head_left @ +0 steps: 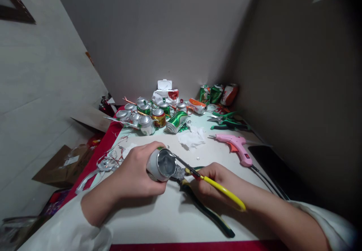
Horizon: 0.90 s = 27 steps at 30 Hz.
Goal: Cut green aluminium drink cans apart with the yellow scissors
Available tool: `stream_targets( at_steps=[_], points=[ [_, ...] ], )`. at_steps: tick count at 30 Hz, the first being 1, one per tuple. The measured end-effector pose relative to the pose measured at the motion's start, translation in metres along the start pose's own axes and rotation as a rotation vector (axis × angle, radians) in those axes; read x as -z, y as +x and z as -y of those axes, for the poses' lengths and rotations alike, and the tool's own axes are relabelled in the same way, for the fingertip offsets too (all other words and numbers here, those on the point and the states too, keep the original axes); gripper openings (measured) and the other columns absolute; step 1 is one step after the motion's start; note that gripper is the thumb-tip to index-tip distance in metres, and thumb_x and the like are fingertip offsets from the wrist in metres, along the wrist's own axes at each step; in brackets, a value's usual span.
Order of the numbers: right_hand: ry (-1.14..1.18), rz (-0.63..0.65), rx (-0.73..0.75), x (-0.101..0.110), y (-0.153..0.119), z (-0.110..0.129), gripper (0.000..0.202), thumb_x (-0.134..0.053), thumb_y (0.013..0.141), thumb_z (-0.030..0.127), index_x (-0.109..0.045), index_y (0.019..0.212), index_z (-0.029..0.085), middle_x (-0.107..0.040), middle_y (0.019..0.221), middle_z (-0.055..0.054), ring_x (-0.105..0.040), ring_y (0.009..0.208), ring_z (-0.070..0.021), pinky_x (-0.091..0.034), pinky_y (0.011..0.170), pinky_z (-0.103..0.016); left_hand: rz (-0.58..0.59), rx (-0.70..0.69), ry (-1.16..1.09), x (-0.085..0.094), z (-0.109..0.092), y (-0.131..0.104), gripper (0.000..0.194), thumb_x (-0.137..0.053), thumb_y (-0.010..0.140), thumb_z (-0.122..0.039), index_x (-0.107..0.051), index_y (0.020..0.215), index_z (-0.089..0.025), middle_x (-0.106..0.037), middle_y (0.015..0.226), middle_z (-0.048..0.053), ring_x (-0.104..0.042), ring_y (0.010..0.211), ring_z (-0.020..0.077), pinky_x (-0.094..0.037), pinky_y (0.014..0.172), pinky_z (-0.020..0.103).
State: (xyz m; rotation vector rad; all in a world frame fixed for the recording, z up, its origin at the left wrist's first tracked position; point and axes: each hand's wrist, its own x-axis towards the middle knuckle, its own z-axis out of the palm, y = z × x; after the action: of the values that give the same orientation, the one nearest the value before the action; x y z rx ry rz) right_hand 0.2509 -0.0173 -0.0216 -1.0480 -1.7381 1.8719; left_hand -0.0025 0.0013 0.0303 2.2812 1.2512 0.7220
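One head-worn camera, facing forward and down along the table [141, 220]; left hand [138, 168] and right hand [216, 173] close to the lens, below centre; grey wall [164, 36] farther off, spanning the upper part.

Grey wall [158, 28] behind a red-edged white table [141, 220], paler wall [34, 77] left, dim wall [299, 70] right.

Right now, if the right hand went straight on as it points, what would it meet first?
Probably the silver can in the left hand; the yellow-handled tool appears to reach its rim, though depth is unclear.
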Motion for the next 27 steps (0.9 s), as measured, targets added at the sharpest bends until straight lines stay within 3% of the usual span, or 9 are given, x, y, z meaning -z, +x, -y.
stream_targets(
  at_steps=[5,9,12,15,18,22,27],
  points=[
    [0.02,0.094,-0.018,0.003,-0.002,0.005,0.069,-0.049,0.076,0.083,-0.055,0.064,0.015,-0.039,0.043,0.006,-0.033,0.037,-0.0058,-0.022,0.036,-0.02,0.013,-0.018,-0.021,0.003,-0.001,0.0,0.043,-0.067,0.054,-0.012,-0.06,0.095,-0.021,-0.064,0.081,-0.003,-0.057,0.067,0.0138,-0.045,0.062,0.023],
    [0.076,0.159,0.038,0.001,0.0,0.006,0.074,-0.042,0.075,0.087,-0.054,0.061,0.016,-0.039,0.04,0.006,-0.033,0.034,-0.0068,-0.026,0.036,-0.021,0.03,-0.027,-0.014,0.006,0.0,0.001,0.044,-0.067,0.054,-0.012,-0.061,0.097,-0.021,-0.065,0.084,-0.002,-0.058,0.071,0.0151,-0.047,0.065,0.023],
    [0.061,0.124,0.021,-0.002,0.0,0.004,0.069,-0.045,0.076,0.084,-0.053,0.065,0.017,-0.038,0.044,0.007,-0.032,0.037,-0.0067,-0.025,0.038,-0.021,0.012,-0.028,0.002,0.006,0.0,0.001,0.045,-0.067,0.054,-0.012,-0.061,0.098,-0.021,-0.065,0.085,-0.002,-0.059,0.072,0.0156,-0.047,0.066,0.023],
    [-0.12,-0.06,-0.013,-0.006,-0.004,0.008,0.05,-0.062,0.078,0.066,-0.051,0.071,0.018,-0.044,0.057,0.006,-0.035,0.049,-0.0074,-0.026,0.044,-0.021,-0.024,-0.043,0.005,0.004,0.0,0.0,0.046,-0.068,0.054,-0.013,-0.06,0.098,-0.022,-0.065,0.084,-0.002,-0.059,0.072,0.0154,-0.047,0.066,0.023],
    [-0.572,-0.355,0.087,-0.007,-0.008,0.016,0.039,-0.072,0.075,0.053,-0.053,0.076,0.019,-0.054,0.072,0.002,-0.044,0.061,-0.0116,-0.03,0.053,-0.023,-0.043,-0.063,-0.016,0.001,0.0,-0.001,0.048,-0.07,0.054,-0.013,-0.059,0.099,-0.022,-0.064,0.085,-0.003,-0.059,0.072,0.0142,-0.047,0.067,0.022],
    [-1.032,-0.597,0.268,-0.01,-0.008,0.021,0.047,-0.071,0.073,0.062,-0.056,0.079,0.018,-0.056,0.079,-0.002,-0.048,0.063,-0.0152,-0.031,0.057,-0.028,-0.058,-0.051,-0.021,-0.003,0.002,-0.002,0.051,-0.071,0.055,-0.013,-0.057,0.103,-0.022,-0.064,0.085,-0.004,-0.058,0.071,0.0129,-0.047,0.067,0.021],
    [-1.25,-0.716,0.314,-0.014,-0.005,0.01,0.051,-0.057,0.084,0.066,-0.061,0.083,0.015,-0.059,0.079,-0.006,-0.055,0.062,-0.0189,-0.033,0.056,-0.029,-0.09,-0.019,-0.033,-0.009,0.001,-0.002,0.05,-0.072,0.057,-0.014,-0.057,0.104,-0.022,-0.064,0.084,-0.004,-0.059,0.07,0.013,-0.048,0.066,0.022]
  ],
)
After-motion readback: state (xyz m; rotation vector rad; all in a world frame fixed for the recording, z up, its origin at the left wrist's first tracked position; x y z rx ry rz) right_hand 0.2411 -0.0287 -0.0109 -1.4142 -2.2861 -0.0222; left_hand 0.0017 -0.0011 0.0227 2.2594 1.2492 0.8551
